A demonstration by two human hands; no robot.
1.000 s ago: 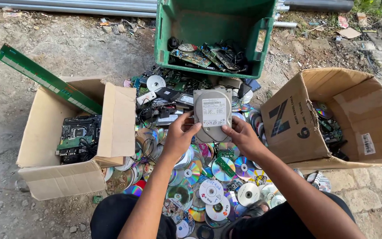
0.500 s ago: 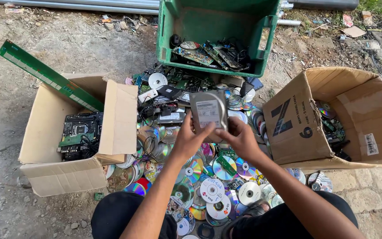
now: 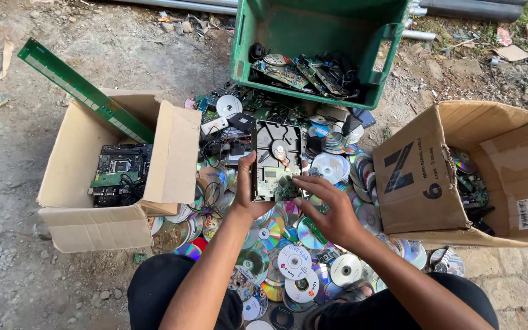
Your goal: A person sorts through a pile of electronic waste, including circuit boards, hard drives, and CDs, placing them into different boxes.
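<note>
— Bare dirt and gravel (image 3: 25, 153) run under everything, with paving stones at the right edge. What sits furthest left?

— A long green circuit strip (image 3: 84, 91) leaning out of an open brown cardboard box (image 3: 87, 226). Inside that box lies a black motherboard (image 3: 117, 174).

— And in the middle?

— A heap of shiny silver and rainbow-coloured discs (image 3: 294, 263) spread over the ground, mixed with loose boards and cables. Above the heap, the left hand (image 3: 245, 195) grips a flat rectangular metal drive (image 3: 277, 160) by its left edge, thumb on top and fingers wrapped underneath. The drive is held up, its open underside facing the camera, with a round hub and a small green board showing.

— What about the other hand?

— The right hand (image 3: 328, 211) comes in from the lower right. Its fingers are partly curled, and the fingertips (image 3: 297, 181) pinch at the drive's lower right corner, touching the green board there.

— Behind the drive?

— A green plastic crate (image 3: 319, 24) tipped toward the person, holding circuit boards and dark cables.

— Far right?

— A second, larger brown cardboard box (image 3: 496, 177) lying on its side, with a few discs and boards inside.
</note>
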